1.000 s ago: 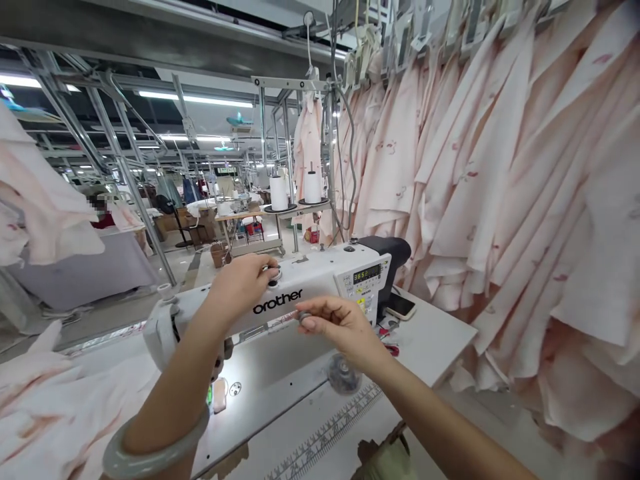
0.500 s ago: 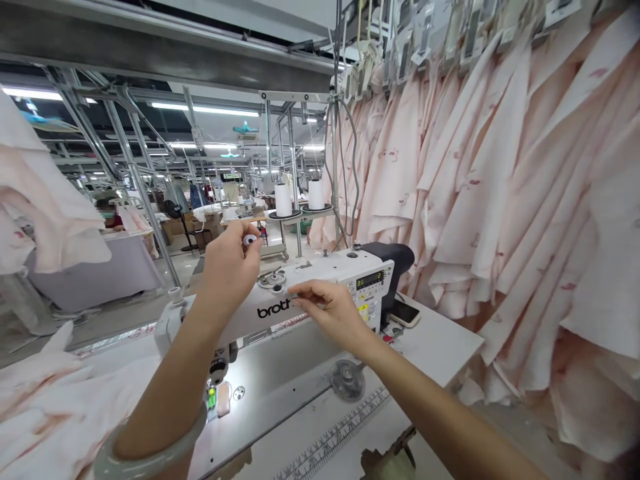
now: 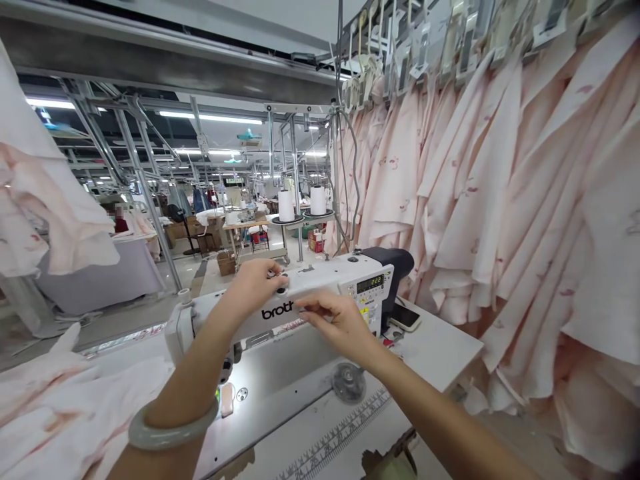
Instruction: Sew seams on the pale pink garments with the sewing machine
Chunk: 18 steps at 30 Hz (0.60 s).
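A white brother sewing machine [image 3: 320, 283] stands in front of me. My left hand [image 3: 257, 283] reaches to the top of its arm, fingers closed on a small bobbin [image 3: 271, 273] that is mostly hidden by them, at the round winder plate. Before the front of the arm, beside the lettering, my right hand [image 3: 333, 320] holds thumb and fingers in a pinch; whatever is in it is too fine to make out. The needle area is lit from below the machine head.
Two white thread cones [image 3: 287, 205] stand on a rack behind the machine. A phone [image 3: 405, 317] lies on the table at right. Pale pink cloth [image 3: 65, 400] is heaped at left. Many pink garment pieces [image 3: 450, 173] hang along the right side.
My left hand has come down with the bobbin from above the machine to the winder on its top. My right hand stays pinched near the lettering. The view has shifted slightly.
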Available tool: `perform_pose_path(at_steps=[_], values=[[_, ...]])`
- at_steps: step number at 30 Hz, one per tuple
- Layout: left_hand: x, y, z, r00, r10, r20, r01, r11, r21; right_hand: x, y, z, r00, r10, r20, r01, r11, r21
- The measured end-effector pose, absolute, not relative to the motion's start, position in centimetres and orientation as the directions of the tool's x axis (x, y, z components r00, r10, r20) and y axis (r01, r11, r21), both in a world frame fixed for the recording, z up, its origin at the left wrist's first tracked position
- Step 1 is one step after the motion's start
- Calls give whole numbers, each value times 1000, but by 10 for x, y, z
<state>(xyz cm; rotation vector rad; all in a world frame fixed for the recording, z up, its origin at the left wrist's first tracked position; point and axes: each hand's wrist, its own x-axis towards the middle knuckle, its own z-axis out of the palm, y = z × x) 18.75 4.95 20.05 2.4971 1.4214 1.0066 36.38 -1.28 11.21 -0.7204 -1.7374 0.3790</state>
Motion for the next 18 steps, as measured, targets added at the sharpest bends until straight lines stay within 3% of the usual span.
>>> perform_pose_path(at_steps=[6,13,15,18], values=[[195,58,185,255,773,581,729,-548,410,373,-26,108,-187,654,733,295,749,-593],[196,41,217,144,690,709,603,-630,490,372,-18,116,-129,616,778,318,768,-555],[201,34,227,193,693,694,483,-683,548,369,-7,122,-103,588,803,329,782,-530],[206,24,240,246,691,679,18,-704,710,361,11,133,-96,544,833,359,800,-481]])
